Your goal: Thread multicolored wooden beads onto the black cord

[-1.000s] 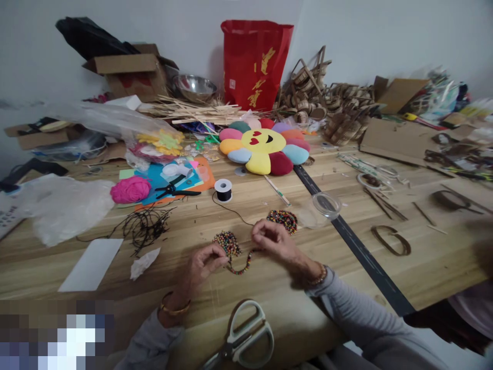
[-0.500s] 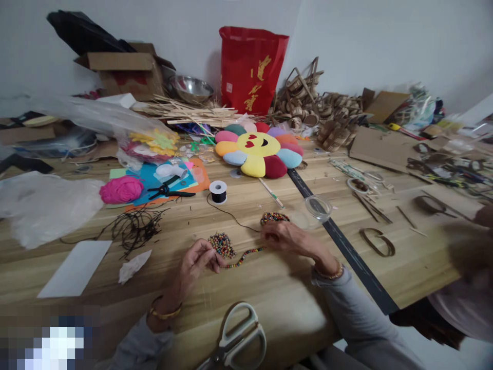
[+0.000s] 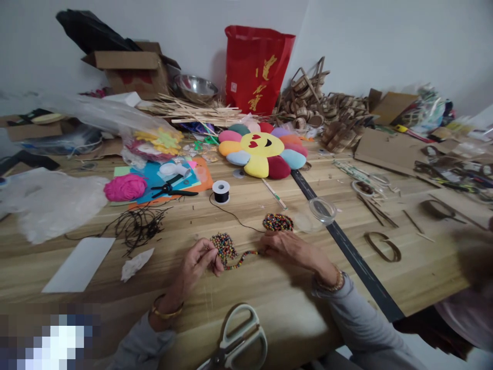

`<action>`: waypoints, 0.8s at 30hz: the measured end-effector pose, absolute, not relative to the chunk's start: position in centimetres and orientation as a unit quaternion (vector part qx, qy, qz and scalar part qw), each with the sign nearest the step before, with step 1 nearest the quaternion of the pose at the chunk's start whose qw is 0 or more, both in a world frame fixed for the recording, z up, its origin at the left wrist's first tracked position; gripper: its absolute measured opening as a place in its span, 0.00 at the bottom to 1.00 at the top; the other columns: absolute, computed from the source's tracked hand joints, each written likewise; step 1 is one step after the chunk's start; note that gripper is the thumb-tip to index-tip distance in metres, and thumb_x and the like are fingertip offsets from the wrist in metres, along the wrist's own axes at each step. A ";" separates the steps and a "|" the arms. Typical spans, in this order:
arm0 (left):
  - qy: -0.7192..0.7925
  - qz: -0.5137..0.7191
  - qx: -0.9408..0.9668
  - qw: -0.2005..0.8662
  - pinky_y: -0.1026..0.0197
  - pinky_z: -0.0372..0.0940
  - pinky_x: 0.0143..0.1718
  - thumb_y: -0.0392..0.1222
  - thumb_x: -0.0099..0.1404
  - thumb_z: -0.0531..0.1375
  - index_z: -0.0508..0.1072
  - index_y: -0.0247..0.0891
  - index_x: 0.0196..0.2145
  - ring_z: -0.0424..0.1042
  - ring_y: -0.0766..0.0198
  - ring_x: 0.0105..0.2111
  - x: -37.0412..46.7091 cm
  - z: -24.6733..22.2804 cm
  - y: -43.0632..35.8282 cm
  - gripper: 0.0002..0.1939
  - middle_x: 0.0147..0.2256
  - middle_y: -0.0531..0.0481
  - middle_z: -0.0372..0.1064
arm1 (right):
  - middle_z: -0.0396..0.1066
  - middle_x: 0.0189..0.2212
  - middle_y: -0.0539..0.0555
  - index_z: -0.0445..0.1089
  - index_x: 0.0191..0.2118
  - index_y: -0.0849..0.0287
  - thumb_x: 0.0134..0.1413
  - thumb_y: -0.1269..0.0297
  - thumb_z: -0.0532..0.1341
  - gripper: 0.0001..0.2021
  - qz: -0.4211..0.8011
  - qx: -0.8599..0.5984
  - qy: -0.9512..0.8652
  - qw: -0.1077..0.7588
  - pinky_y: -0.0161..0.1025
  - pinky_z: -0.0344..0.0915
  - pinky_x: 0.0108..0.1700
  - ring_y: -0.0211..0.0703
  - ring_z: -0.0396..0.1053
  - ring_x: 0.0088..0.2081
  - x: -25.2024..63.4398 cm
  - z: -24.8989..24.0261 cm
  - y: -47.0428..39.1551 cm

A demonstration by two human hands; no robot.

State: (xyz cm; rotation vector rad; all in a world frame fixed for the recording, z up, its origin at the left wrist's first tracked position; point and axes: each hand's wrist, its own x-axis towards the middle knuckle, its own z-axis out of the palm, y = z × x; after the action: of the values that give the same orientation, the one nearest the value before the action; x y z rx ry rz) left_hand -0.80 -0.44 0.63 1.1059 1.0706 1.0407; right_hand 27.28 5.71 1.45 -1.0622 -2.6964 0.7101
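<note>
Drawn straighter since a second ago, the bead strand [image 3: 242, 259] lies across the table [image 3: 300, 324] beyond the scissors [image 3: 243, 336], its left end pinched by the left hand [image 3: 198, 261], its right end grasped by the right hand [image 3: 290, 248]. Farther back sit loose beads [image 3: 225, 244], a beaded coil [image 3: 278, 222], a spool [image 3: 221, 193] and a cushion [image 3: 263, 149].

Our left forearm [image 3: 144, 336] angles in from bottom left, our right forearm [image 3: 360, 313] from lower right. Left hand [image 3: 197, 261]: thumb and index pinched, other fingers curled beneath. Right hand [image 3: 291, 249]: back up, fingers bent, pointing left (fingertips hard to make out). We're keeping both hands apart.
</note>
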 end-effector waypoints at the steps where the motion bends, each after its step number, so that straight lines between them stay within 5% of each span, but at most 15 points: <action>1: 0.463 0.448 0.478 0.597 0.64 0.64 0.22 0.55 0.60 0.59 0.61 0.37 0.29 0.69 0.66 0.19 -0.8 0.7 -0.5 0.18 0.19 0.52 0.72 | 0.70 0.32 0.53 0.69 0.38 0.58 0.61 0.67 0.56 0.05 0.236 -0.336 -0.909 0.066 0.37 0.57 0.37 0.41 0.65 0.35 27.0 2.0 5.7; 8: 0.454 0.449 0.514 0.573 0.64 0.62 0.26 0.53 0.59 0.60 0.66 0.35 0.28 0.66 0.67 0.23 -0.6 0.5 -0.4 0.17 0.27 0.48 0.73 | 0.71 0.31 0.54 0.70 0.37 0.58 0.62 0.70 0.54 0.08 0.251 -0.279 -0.926 0.049 0.35 0.58 0.34 0.40 0.68 0.31 23.7 6.1 4.2; 15: 0.424 0.498 0.558 0.511 0.54 0.60 0.47 0.52 0.57 0.62 0.69 0.35 0.23 0.65 0.53 0.45 0.7 1.4 -0.5 0.17 0.41 0.41 0.67 | 0.70 0.32 0.53 0.68 0.42 0.61 0.58 0.68 0.59 0.07 0.360 -0.260 -0.888 0.118 0.32 0.59 0.33 0.38 0.66 0.30 21.1 6.2 3.3; 24: 0.439 0.490 0.565 0.498 0.53 0.57 0.50 0.52 0.58 0.61 0.69 0.36 0.24 0.64 0.52 0.47 2.3 2.7 -1.0 0.16 0.42 0.42 0.67 | 0.65 0.25 0.50 0.70 0.33 0.64 0.62 0.59 0.54 0.14 0.501 -0.269 -0.803 0.175 0.30 0.56 0.28 0.33 0.59 0.26 19.7 4.7 3.2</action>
State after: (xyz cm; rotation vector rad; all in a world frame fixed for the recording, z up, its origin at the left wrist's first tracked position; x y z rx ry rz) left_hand 2.32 -0.96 2.72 1.3668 1.0617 1.1863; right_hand 19.72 3.22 4.71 -0.7613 -2.2760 1.4206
